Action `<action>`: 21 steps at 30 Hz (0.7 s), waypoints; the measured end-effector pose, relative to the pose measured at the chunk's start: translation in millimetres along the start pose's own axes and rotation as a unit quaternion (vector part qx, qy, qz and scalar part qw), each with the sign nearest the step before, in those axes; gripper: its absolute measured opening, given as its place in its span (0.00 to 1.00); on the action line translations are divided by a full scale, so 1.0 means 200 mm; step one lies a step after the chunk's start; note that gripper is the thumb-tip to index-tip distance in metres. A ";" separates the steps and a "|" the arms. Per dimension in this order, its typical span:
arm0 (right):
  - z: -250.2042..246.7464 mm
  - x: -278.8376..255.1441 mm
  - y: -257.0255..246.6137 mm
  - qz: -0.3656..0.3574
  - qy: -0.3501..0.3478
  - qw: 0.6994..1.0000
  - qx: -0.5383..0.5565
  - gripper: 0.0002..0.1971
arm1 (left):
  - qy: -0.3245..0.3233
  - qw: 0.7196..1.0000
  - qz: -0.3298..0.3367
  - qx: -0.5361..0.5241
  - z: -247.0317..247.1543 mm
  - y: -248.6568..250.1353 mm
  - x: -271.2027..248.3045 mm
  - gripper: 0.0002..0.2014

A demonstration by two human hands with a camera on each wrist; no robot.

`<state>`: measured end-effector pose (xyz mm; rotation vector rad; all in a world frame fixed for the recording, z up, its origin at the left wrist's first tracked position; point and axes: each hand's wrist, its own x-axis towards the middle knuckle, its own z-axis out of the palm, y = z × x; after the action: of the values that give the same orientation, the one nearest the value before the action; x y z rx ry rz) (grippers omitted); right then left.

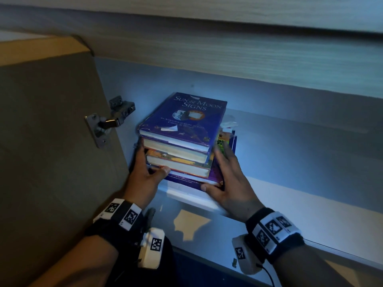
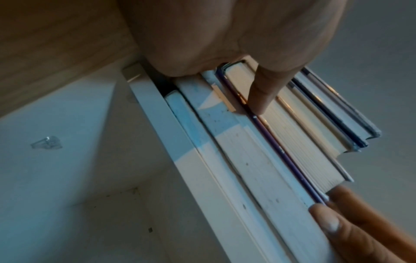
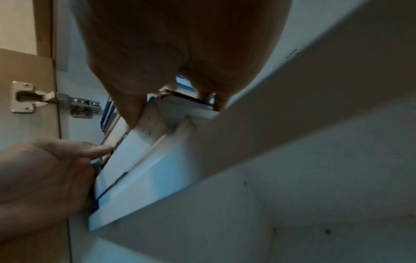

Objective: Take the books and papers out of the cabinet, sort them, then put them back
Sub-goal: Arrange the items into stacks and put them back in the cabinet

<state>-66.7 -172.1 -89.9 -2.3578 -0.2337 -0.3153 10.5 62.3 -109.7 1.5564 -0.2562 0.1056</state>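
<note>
A stack of several books [image 1: 182, 119] lies flat on the cabinet shelf [image 1: 290, 195]; a purple hardback titled "Sun & Moon Signs" is on top. My left hand [image 1: 143, 172] lies along the stack's left side, with its thumb [image 2: 261, 92] across the page edges [image 2: 258, 169] at the front. My right hand [image 1: 228, 179] lies flat against the right side, its thumb at the bottom front corner. Both hands press the stack with straight fingers. The stack's lowest books [image 3: 139, 160] jut over the shelf's front edge. Loose papers [image 1: 228, 125] stick out behind the stack on the right.
The cabinet door [image 1: 51, 141] stands open on the left, held by a metal hinge [image 1: 109, 121] close to the stack. The shelf runs on to the right. A lower compartment [image 3: 315, 213] shows beneath the shelf board [image 3: 292, 106].
</note>
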 end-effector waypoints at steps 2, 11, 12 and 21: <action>0.06 -0.02 -0.01 0.013 0.003 0.999 -0.039 0.46 | 0.003 1.000 0.004 -0.008 -0.01 -0.01 0.00 0.50; 0.13 -0.13 0.01 -0.029 0.115 0.989 -0.089 0.30 | 0.027 0.998 0.030 -0.052 0.03 -0.02 -0.02 0.40; 0.14 -0.14 0.01 -0.037 0.126 0.987 -0.091 0.30 | 0.031 0.997 0.032 -0.057 0.02 -0.02 -0.02 0.40; 0.12 -0.12 0.04 -0.026 0.121 0.989 -0.077 0.23 | 0.016 0.999 0.024 -0.042 0.01 0.01 -0.02 0.40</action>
<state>-84.5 -162.8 -117.9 -2.4393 -0.1603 -0.6610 6.5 60.1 -109.0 1.4652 -0.2684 0.1554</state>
